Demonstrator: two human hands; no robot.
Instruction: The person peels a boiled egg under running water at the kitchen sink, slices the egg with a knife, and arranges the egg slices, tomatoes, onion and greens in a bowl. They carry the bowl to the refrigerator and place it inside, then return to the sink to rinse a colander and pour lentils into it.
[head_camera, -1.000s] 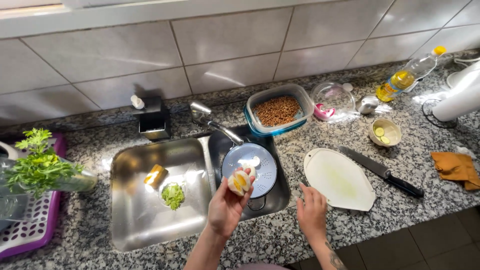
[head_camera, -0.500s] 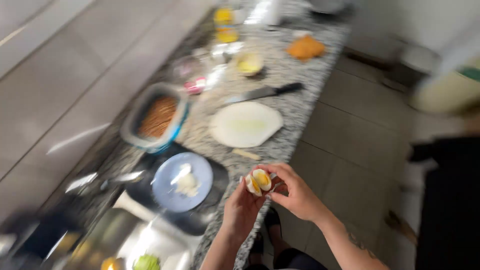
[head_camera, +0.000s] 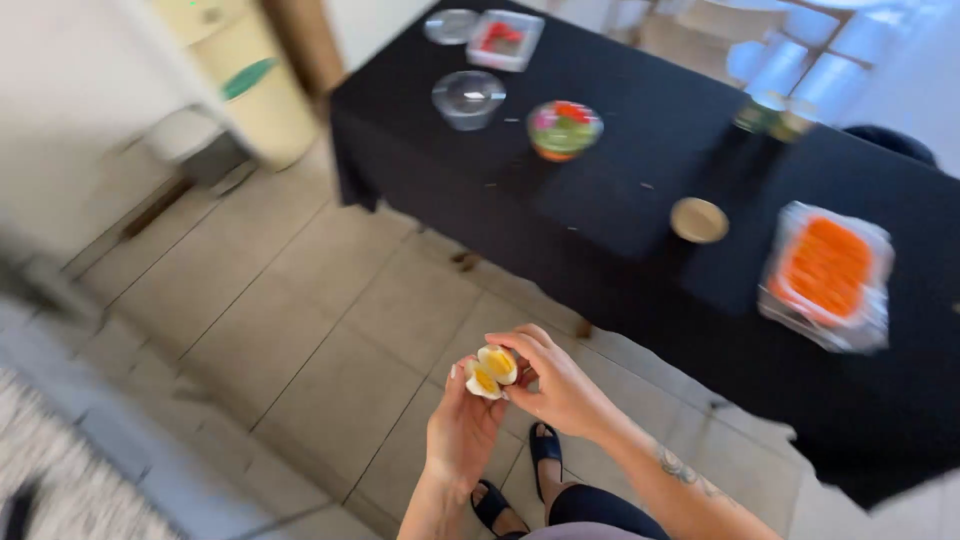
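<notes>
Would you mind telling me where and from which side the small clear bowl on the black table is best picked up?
Probably by its rim, from straight above. The clear bowl stands upright with its round mouth open to the top, and bare tablecloth surrounds it, so fingers can straddle the rim or pinch one wall without bumping the salad bowl to its right. Both hands are occupied with egg halves now.

Open room is lying all around the left hand (head_camera: 462, 432) and right hand (head_camera: 556, 388), which are standing over bare beige tiled floor (head_camera: 300, 330), well short of the black-draped worktop (head_camera: 620, 200). On that worktop, obstacles are sitting well apart: a clear round plastic lid (head_camera: 468, 97), a clear bowl of mixed salad (head_camera: 564, 129), a small round tan dish (head_camera: 699, 220) and a clear tray of orange grated food (head_camera: 826, 274). Wide bare cloth is lying between them. A cream bin (head_camera: 245, 75) is blocking the worktop's left end.
</notes>
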